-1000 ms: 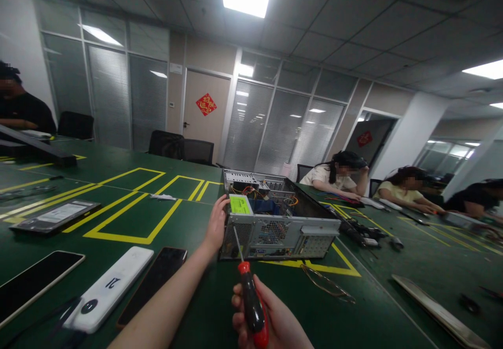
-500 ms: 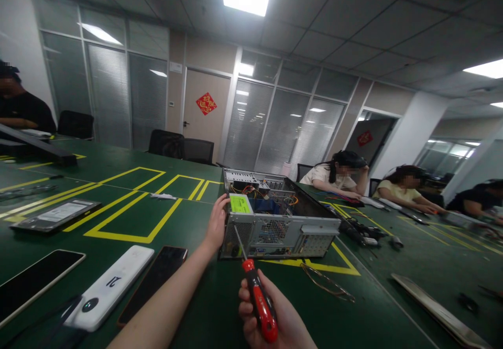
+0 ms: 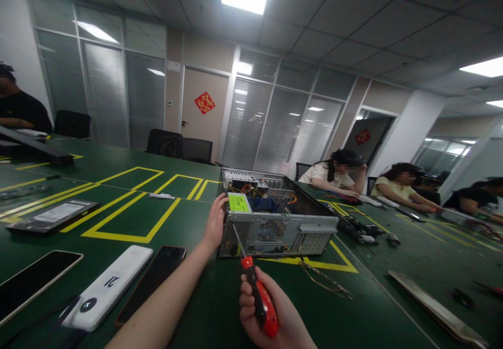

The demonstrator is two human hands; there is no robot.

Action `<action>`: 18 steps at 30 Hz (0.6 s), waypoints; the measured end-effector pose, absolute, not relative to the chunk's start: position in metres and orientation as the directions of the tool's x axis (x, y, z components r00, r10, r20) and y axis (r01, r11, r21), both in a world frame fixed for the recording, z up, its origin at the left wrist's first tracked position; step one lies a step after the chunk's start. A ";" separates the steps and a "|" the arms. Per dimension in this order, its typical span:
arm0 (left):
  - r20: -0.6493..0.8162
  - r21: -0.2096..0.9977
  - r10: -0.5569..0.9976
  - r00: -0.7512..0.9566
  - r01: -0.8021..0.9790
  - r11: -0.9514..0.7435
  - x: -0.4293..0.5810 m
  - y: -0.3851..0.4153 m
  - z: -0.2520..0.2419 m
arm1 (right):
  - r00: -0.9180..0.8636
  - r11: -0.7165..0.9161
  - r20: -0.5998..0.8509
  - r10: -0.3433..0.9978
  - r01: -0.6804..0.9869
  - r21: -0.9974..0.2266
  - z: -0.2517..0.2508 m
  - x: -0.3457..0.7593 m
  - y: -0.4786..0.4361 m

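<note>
An uncovered computer case (image 3: 293, 233) lies on the table, its rear panel facing me. Inside its near left corner is a power supply with a bright green label (image 3: 239, 203). My left hand (image 3: 215, 220) holds the case by that corner, fingers along the side and fingertips at the top edge. In my right hand (image 3: 265, 299) is a screwdriver (image 3: 259, 295) with a red and black handle, gripped in closed fingers. Its shaft points up and away, and the tip is at the perforated part of the rear panel below the label. The exact contact point is too small to make out.
Left on the green table are a hard drive (image 3: 53, 215), a white device marked 21 (image 3: 112, 286) and two phones. Right of the case lie a thin wire loop (image 3: 326, 280), black cables (image 3: 359, 228) and a long metal piece (image 3: 434, 307). Several people sit around the table.
The screwdriver handle has rotated slightly in my right hand, while its tip stays at the same part of the panel. My left hand keeps its place. The view shifts slightly.
</note>
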State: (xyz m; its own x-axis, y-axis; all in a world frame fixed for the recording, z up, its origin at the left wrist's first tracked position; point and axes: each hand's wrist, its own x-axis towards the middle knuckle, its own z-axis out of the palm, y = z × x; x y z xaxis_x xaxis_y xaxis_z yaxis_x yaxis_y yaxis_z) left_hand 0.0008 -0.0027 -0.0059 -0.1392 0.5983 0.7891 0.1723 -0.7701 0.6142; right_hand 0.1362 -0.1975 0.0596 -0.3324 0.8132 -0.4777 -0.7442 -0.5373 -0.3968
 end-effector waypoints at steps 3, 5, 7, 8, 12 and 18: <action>0.785 0.619 0.605 -0.132 0.168 -0.767 0.000 -0.003 -0.006 | -0.368 -0.560 -0.450 0.814 -0.704 -0.437 0.052 0.141 -0.198; 0.785 0.619 0.605 -0.131 0.172 -0.766 0.000 -0.004 -0.006 | -0.418 -0.605 -0.443 0.793 -0.627 -0.491 0.038 0.146 -0.198; 0.788 0.615 0.601 -0.131 0.177 -0.768 0.000 -0.004 -0.005 | -0.480 -0.633 -0.416 0.772 -0.533 -0.561 0.021 0.149 -0.199; 0.789 0.614 0.600 -0.132 0.178 -0.769 0.000 -0.004 -0.005 | -0.495 -0.646 -0.421 0.760 -0.503 -0.574 0.012 0.149 -0.199; 0.788 0.615 0.601 -0.129 0.182 -0.767 0.000 -0.005 -0.005 | -0.438 -0.690 -0.533 0.724 -0.456 -0.562 -0.010 0.142 -0.197; 0.791 0.612 0.598 -0.131 0.182 -0.769 0.000 -0.005 -0.004 | -0.386 -0.723 -0.616 0.687 -0.452 -0.523 -0.011 0.137 -0.193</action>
State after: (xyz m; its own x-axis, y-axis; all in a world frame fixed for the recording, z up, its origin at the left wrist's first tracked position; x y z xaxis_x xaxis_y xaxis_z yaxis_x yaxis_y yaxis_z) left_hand -0.0001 -0.0051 -0.0039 -0.1313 0.5979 0.7908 0.1824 -0.7695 0.6121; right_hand 0.1367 -0.1931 -0.0113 -0.3855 0.6869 -0.6161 -0.4520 -0.7227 -0.5229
